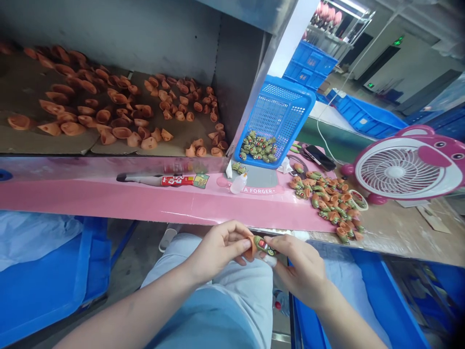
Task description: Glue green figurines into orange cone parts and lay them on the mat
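Green-and-orange moulded toy piece [262, 246] sits pinched between your 2 hands above your lap: your left hand [218, 247] closes its fingertips on the orange end, and your right hand [298, 266] grips the green end. Ahead lie a glossy pink board [90, 198], a tilted blue plastic mesh basket [286, 102] holding green pieces, and a loose heap of orange-and-green pieces [327, 203].
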Tool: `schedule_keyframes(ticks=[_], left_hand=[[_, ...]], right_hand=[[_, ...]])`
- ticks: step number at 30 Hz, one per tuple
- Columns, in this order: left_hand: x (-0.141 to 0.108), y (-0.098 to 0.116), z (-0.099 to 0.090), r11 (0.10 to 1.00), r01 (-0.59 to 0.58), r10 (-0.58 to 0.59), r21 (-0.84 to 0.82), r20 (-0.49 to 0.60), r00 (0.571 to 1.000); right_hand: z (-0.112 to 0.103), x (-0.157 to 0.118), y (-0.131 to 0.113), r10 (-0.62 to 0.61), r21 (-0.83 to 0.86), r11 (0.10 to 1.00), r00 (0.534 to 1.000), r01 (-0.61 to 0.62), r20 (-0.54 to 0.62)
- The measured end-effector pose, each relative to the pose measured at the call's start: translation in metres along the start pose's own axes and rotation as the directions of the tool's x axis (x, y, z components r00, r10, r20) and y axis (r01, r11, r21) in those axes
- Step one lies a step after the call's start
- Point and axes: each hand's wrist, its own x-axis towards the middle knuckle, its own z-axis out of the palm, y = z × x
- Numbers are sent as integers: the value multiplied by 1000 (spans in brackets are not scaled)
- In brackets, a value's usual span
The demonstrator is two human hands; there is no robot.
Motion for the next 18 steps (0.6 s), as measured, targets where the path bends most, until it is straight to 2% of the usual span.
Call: schedule_keyframes(ticks=[7, 18], left_hand=[[0, 1, 1, 999, 34, -34, -11, 13, 999], [0, -2, 0, 999, 34, -35, 39, 14, 999]], right_hand=[[-2, 1, -1, -51, 18, 999, 998, 51, 30], [1, -4, 1, -43, 4, 999, 999, 43, 25]])
